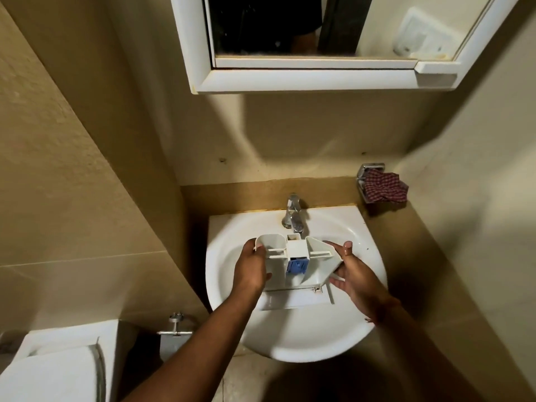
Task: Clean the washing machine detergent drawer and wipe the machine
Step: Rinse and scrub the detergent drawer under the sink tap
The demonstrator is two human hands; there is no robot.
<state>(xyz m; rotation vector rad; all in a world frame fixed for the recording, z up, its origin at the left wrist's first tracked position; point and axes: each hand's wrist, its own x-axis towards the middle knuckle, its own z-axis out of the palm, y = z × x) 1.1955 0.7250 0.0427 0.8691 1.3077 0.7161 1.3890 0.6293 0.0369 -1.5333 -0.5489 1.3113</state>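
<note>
A white detergent drawer with a blue insert in its middle compartment hangs over the white sink, its back end under the chrome tap. My left hand grips the drawer's left wall, fingers curled over the rim. My right hand supports the right side from outside and below, fingers mostly straight, thumb up along the wall. The drawer's front panel points toward me. No water is seen running.
A red checked cloth lies in a chrome holder on the wall to the right of the sink. A mirror cabinet hangs above. A toilet cistern and a paper holder stand at lower left.
</note>
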